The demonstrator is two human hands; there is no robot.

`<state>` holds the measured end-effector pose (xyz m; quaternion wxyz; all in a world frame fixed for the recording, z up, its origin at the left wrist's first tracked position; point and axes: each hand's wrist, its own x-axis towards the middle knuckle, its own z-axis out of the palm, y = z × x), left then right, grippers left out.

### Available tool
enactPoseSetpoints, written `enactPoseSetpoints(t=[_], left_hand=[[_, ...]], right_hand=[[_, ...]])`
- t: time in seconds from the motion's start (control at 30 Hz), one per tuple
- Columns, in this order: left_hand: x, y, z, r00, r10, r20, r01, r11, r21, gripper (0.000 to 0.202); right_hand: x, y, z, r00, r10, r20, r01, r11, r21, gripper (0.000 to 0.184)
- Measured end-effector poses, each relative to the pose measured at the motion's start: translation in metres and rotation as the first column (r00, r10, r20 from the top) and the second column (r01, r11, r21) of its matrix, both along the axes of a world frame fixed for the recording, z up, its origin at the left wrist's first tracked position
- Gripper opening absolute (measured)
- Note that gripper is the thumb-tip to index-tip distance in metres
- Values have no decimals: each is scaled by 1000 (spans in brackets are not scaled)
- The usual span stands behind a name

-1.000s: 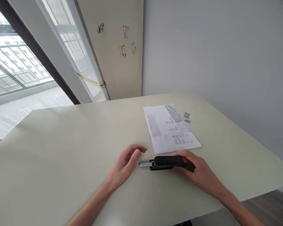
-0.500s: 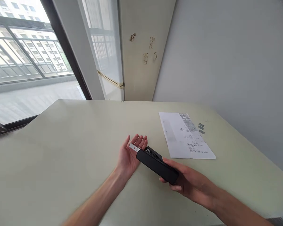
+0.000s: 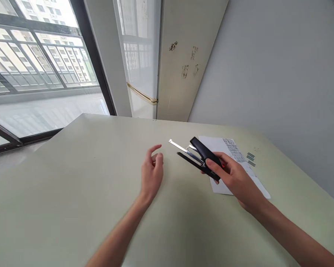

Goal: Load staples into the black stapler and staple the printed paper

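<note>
A black stapler (image 3: 204, 150) is held above the table by my right hand (image 3: 232, 174), thumb on its near side and fingers wrapped round its hinge end. Its top cover is swung up, the silver staple rail (image 3: 180, 147) juts out to the left, and the black base lies below, apart from the rail. My left hand (image 3: 151, 172) is to the left of the stapler, not touching it. Its index finger points outward, apart from the thumb, while the other fingers are curled and partly hidden. Nothing shows in it.
Behind and below the stapler, a white printed sheet (image 3: 222, 189) lies on the pale table (image 3: 72, 185). Several grey staple strips (image 3: 251, 158) rest to the right of it. A fridge (image 3: 178, 92) and a wall stand beyond the table, with a window at left.
The stapler has risen to the right, away from my left palm, and turned so its opened parts show. My left hand has gone from palm up with fingers stretched to partly curled.
</note>
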<state>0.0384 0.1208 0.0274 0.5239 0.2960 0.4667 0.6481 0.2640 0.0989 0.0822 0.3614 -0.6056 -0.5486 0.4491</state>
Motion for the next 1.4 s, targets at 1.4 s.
enactPoseSetpoints(t=[1.4], left_hand=[[19, -1, -10, 730, -231, 643, 362, 929, -78, 50]], right_hand=[[-78, 16, -65, 762, 217, 610, -564, 685, 461, 14]])
